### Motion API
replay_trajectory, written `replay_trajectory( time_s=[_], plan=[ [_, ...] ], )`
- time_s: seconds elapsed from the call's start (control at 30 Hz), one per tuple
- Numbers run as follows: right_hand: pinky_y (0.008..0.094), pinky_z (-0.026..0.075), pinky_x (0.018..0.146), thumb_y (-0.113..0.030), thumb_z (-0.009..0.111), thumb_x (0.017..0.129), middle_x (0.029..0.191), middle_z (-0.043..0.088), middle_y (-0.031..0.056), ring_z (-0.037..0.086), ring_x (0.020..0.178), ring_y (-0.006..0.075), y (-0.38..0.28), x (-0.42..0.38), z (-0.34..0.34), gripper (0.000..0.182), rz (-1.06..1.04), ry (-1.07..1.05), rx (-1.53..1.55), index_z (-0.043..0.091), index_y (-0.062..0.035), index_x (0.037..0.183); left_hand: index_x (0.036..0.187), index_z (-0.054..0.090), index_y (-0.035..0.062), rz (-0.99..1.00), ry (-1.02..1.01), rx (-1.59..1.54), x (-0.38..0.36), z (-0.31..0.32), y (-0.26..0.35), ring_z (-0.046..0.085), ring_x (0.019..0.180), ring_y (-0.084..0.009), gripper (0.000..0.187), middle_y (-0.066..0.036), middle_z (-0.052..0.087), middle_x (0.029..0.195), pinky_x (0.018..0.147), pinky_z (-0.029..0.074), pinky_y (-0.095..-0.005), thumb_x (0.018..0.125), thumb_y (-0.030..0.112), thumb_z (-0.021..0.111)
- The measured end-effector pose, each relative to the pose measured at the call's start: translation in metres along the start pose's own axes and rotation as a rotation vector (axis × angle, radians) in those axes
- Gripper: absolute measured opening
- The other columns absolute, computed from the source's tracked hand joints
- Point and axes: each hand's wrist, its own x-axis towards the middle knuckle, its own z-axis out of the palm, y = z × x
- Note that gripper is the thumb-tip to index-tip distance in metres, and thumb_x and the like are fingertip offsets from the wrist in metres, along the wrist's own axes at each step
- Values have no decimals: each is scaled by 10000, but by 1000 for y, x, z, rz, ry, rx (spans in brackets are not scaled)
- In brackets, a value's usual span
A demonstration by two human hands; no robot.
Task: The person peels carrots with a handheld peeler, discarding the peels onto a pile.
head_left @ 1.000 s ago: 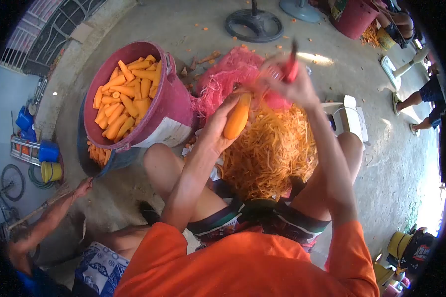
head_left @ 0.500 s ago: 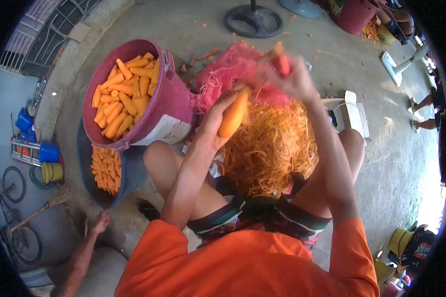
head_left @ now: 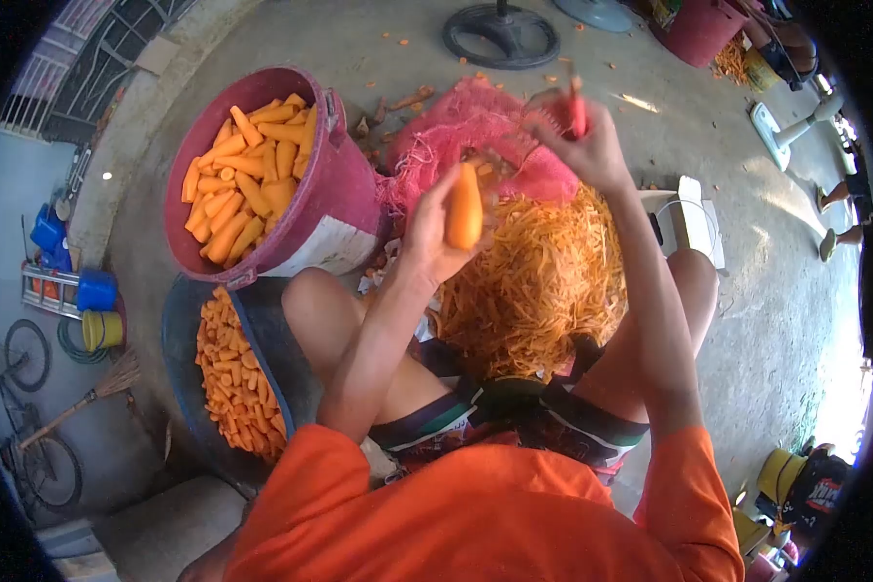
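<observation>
A peeled orange carrot lies in my left hand, upright along the palm with the fingers round it. Up and to the right, my right hand grips a small red-handled tool, apart from the carrot; its working end is blurred. Beneath both hands a large heap of orange peelings rests between my knees, with a pink mesh sack behind it. On the left a tilted maroon tub holds peeled carrots.
A blue basin with small carrot pieces stands at lower left. A white box is beside my right knee. The round black stand base is at the top. Another person's feet show at far right.
The right hand with the red tool has moved up and away from the carrot. The carrot is more upright. Another person's hand has left the lower left, and the blue basin has shifted and turned.
</observation>
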Motion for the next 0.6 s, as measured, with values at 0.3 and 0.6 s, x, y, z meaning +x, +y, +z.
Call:
replay_trajectory(
  time_s=[0.3,0.6],
  plan=[
    [439,529,715,-135,753,812,876,685,228,659,784,425,-10,-15,-6,277,2,-280,-334,682,-2,1045,1294,570,80,273,33,300,-6,-10,37,622,826,-174,391,-76,632,1041,715,566,-308,1052,385,539],
    [525,536,755,-170,708,836,911,687,222,669,869,425,-32,-32,28,346,-156,-422,-514,669,-30,1150,1140,563,145,129,128,492,-4,8,19,485,641,-98,414,18,526,760,565,378,-253,1094,467,307]
  ],
)
